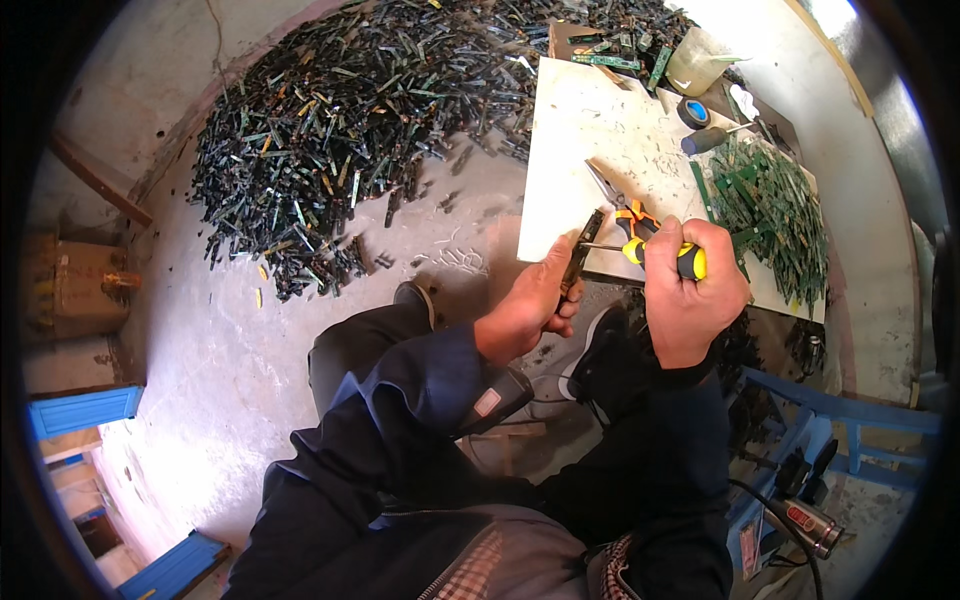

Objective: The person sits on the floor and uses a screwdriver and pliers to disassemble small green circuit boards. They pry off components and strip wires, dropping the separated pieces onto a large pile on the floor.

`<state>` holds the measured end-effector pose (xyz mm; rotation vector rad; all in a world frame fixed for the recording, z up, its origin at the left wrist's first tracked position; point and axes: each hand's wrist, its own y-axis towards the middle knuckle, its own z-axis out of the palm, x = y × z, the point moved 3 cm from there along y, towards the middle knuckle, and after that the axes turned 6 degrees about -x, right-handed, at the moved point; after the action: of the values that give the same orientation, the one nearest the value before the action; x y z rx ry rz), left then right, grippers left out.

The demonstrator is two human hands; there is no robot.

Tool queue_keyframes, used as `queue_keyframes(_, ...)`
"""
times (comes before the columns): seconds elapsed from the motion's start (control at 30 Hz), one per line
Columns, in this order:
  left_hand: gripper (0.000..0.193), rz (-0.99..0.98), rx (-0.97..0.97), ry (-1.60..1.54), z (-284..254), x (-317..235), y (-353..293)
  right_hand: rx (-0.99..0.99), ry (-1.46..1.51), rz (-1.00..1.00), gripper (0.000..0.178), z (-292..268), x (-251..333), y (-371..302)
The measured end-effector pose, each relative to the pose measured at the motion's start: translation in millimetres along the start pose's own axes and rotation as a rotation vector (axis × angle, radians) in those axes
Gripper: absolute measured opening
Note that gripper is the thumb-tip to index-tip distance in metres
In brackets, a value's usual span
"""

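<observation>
Left hand: your left hand (540, 302) pinches a dark strip (576, 258) between thumb and fingers, right at the near-left edge of the white board (565, 110).
Right hand: your right hand (697, 290) is wrapped round a yellow-and-black screwdriver (692, 262) over the board's near edge, and its shaft reaches the strip; whether the tip bites in, you can't tell from here.
Closest obstacle: pliers (610, 188) with orange-and-dark handles lie on the board, handles just behind your screwdriver.
Green pile: a mound of thin green strips (775, 225) crowds the board's right side.
Far right: here's a dark-handled screwdriver (707, 139) and a blue-centred roll (693, 112) near the board's far-right edge, with a translucent cup (699, 64) beyond them.
Floor heap: a big spread of dark pieces (320, 140) sprawls left of the board.
Pale scraps: small curled bits (462, 260) lie on the floor, left of the board's near corner.
Blue frame: blue bars (850, 408) stand nearer you than the board, off to its right.
</observation>
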<state>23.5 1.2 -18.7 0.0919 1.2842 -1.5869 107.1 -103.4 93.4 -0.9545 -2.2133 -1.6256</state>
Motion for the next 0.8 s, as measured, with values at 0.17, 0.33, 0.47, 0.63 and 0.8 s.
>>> queue_keyframes(0.17, 0.052, -0.02, -0.015, -0.007, 2.8, 4.9, -6.6, 0.134, -0.062, 0.129, 0.015, -2.5, 9.8, 7.6)
queue_keyframes(0.33, 0.05, 0.023, -0.006, -0.005, 4.5, 8.9, -0.9, 0.204, 0.09, 0.106, 0.015, 4.5, 13.0, 8.4)
queue_keyframes(0.47, 0.05, 0.068, -0.009, -0.008, 2.8, 7.0, -5.0, 0.163, 0.092, 0.036, 0.015, 7.4, 20.8, 7.5)
queue_keyframes(0.63, 0.048, 0.031, 0.016, 0.007, 6.9, 7.3, 3.5, 0.168, 0.023, 0.068, 0.018, 15.5, -0.5, 19.5)
queue_keyframes(0.8, 0.049, 0.079, -0.03, 0.015, 5.2, 1.5, -7.3, 0.225, 0.049, 0.12, 0.016, 24.4, 1.2, 36.6)
